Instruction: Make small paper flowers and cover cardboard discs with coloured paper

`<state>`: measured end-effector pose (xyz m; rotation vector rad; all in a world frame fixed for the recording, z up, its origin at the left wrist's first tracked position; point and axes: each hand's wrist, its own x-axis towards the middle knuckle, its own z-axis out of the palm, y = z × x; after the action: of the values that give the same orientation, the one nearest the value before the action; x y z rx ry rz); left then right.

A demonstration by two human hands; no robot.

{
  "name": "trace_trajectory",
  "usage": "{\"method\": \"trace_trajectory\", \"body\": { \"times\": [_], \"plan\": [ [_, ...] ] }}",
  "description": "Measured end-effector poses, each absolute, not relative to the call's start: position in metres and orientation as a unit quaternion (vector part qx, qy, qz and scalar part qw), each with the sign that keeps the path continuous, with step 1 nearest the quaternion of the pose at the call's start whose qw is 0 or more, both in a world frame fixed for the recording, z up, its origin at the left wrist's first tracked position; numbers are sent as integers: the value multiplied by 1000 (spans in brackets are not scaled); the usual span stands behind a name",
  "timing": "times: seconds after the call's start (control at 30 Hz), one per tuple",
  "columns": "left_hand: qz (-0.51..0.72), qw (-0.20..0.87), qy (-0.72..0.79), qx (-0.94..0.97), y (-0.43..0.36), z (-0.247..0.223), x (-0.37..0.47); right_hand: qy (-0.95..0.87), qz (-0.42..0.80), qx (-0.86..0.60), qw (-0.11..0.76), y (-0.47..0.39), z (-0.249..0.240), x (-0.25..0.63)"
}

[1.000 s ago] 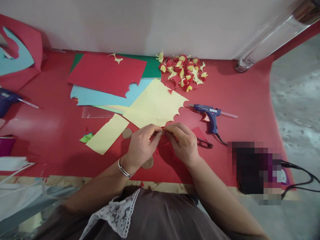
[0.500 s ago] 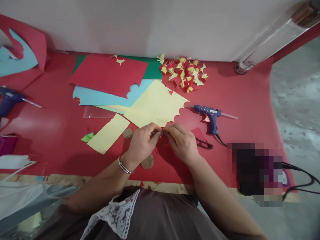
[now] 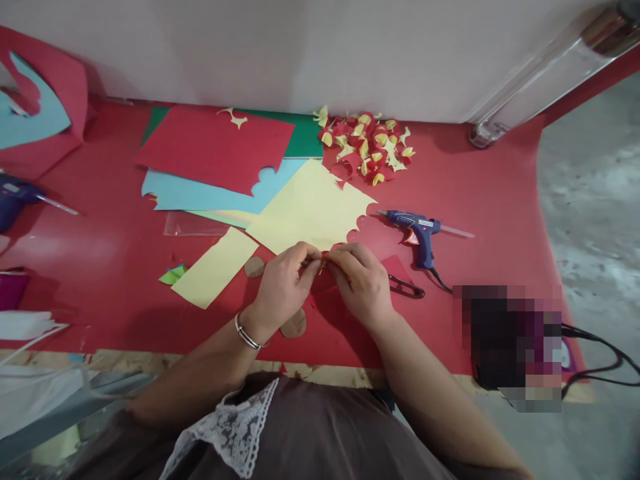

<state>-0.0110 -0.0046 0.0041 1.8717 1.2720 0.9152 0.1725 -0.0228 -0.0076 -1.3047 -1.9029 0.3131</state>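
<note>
My left hand (image 3: pixel 289 281) and my right hand (image 3: pixel 364 283) meet fingertip to fingertip over the red table, both pinched. Between them is a small red and yellow paper piece (image 3: pixel 324 261), mostly hidden by my fingers. Just beyond lies a large pale yellow sheet (image 3: pixel 310 207) with scalloped edges. Brown round discs (image 3: pixel 293 324) lie beside and partly under my left hand. A dark-handled tool (image 3: pixel 407 287) and a red paper scrap (image 3: pixel 397 267) are right of my right hand. Further right rests a blue glue gun (image 3: pixel 423 233).
Behind are red (image 3: pixel 215 147), blue and green sheets and a pile of red and yellow cut pieces (image 3: pixel 367 147). A yellow strip (image 3: pixel 215 268) lies left. Another glue gun (image 3: pixel 17 197) is at far left. A clear tube (image 3: pixel 540 80) leans at back right; cables hang at right.
My hands stay pinched together and have shifted very slightly; a yellowish tip shows a little more between my fingers. The whole view has moved slightly.
</note>
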Motion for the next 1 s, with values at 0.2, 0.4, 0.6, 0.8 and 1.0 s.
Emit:
{"method": "trace_trajectory", "body": {
  "times": [0.2,0.4,0.6,0.8,1.0],
  "plan": [
    [340,350,495,719,-5,3,-10,-762,126,-516,371,-21,-11,175],
    [346,377,507,694,0,3,-13,-746,161,-508,399,-21,-6,181],
    [407,449,527,596,4,-6,-17,-616,25,-650,444,-12,-4,228],
    [439,495,519,541,6,-4,-16,-546,-33,-765,341,-2,-19,273],
    [438,501,515,540,6,-4,-16,-510,11,-795,327,1,-28,278]
  ]
}}
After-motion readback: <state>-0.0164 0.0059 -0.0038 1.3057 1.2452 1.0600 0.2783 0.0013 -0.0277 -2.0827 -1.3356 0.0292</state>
